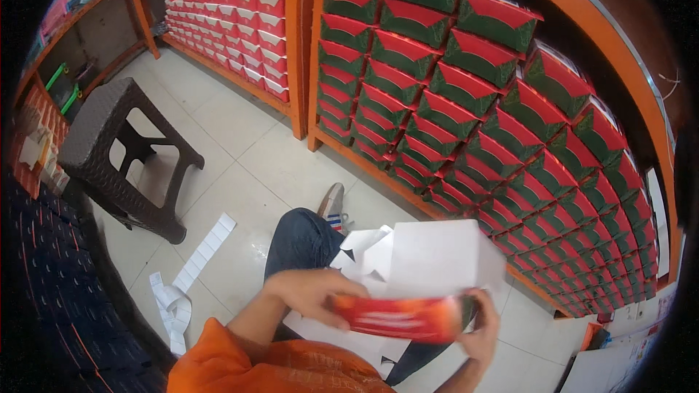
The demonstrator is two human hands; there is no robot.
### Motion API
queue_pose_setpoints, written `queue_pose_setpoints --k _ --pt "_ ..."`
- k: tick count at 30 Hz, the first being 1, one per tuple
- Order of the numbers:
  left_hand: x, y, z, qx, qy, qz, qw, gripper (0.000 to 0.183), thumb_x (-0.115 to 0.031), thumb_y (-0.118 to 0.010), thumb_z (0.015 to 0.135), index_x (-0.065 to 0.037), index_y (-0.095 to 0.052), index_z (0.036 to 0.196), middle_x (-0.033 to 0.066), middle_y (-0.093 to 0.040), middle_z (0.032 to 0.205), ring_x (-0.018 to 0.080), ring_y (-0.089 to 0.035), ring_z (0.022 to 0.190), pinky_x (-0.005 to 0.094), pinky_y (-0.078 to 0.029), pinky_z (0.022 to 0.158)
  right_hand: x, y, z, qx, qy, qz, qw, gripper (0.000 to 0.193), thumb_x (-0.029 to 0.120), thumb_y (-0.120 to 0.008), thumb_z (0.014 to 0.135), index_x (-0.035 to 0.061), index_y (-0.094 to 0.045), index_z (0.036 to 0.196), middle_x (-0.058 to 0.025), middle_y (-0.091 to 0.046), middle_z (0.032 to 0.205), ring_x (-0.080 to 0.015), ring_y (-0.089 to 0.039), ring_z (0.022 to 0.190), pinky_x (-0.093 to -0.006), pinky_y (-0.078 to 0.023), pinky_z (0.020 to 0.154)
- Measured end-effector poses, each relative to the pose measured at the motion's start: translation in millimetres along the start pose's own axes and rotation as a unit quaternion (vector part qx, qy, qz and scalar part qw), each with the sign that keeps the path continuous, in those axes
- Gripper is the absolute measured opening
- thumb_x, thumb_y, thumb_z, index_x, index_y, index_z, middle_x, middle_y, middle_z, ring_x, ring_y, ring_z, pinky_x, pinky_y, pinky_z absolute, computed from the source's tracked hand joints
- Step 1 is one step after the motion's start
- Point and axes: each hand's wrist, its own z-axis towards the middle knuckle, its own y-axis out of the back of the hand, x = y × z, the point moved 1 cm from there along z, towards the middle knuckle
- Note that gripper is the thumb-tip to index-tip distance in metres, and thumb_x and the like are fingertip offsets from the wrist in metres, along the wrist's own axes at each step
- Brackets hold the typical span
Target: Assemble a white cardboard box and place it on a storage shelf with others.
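Observation:
Between my two hands a red and orange box [400, 318] is held level over my lap, its print smeared by motion. My left hand [314, 295] has its fingers wrapped over the box's left end. At the opposite end, which looks dark green, my right hand [482, 326] grips with thumb and fingers. Just beyond the box, a white carton [437, 251] sits with flaps raised on its left side. White card sheets with small dark cut-outs lie under my hands and across my legs. What is inside the carton cannot be seen.
Red and green boxes [466, 109] fill the orange-framed shelf at the right. Red and white boxes [233, 18] are stacked farther back. A dark plastic stool [120, 131] stands at the left, near a strip of white labels [200, 258] on the tiled floor. Dark boxes [58, 284] line the left side.

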Motion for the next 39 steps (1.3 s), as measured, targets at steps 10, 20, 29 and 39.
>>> queue_pose_setpoints --k 10,20,29,39 --pt "78.7 -28.9 33.2 -0.01 0.0 0.085 0.996 0.037 -0.018 -0.073 0.087 0.006 -0.065 0.115 0.0106 -0.072 0.096 0.0139 -0.065 0.089 0.0293 -0.053 0.079 -43.8 -71.1 -4.2 -0.116 0.027 0.111 0.987 0.077 0.045 -0.086 0.067 -0.0012 -0.057 0.122 -0.0144 -0.059 0.096 -0.0324 -0.059 0.098 -0.0492 -0.045 0.092" --pt "100.9 -21.8 24.3 0.036 0.121 -0.053 0.991 0.023 -0.023 -0.069 0.092 -0.001 -0.071 0.098 -0.0027 -0.063 0.071 0.0047 -0.051 0.062 0.0226 -0.042 0.054 11.3 -65.0 -10.9 0.105 0.079 -0.146 0.98 0.025 0.012 -0.082 0.072 0.0031 -0.071 0.092 -0.0143 -0.065 0.097 -0.0282 -0.059 0.1 -0.0353 -0.046 0.081" --pt "45.6 -32.2 28.5 -0.008 0.067 0.233 0.97 0.022 -0.024 -0.072 0.09 -0.005 -0.07 0.102 0.0016 -0.066 0.075 0.0072 -0.05 0.064 0.0275 -0.042 0.057 4.4 -71.4 -11.0 0.024 0.065 -0.076 0.995 0.035 0.016 -0.079 0.076 0.0084 -0.067 0.109 -0.0135 -0.065 0.104 -0.032 -0.06 0.098 -0.0415 -0.047 0.085" --pt "31.9 -52.6 37.1 -0.364 -0.008 -0.198 0.91 0.037 -0.011 -0.058 0.098 0.002 -0.048 0.131 0.0097 -0.066 0.109 0.0143 -0.069 0.085 0.028 -0.061 0.069 1.4 -67.3 -14.9 0.0 0.245 -0.227 0.942 0.066 0.043 -0.073 0.078 0.0101 -0.057 0.134 -0.0125 -0.049 0.143 -0.035 -0.04 0.128 -0.0513 -0.031 0.104"
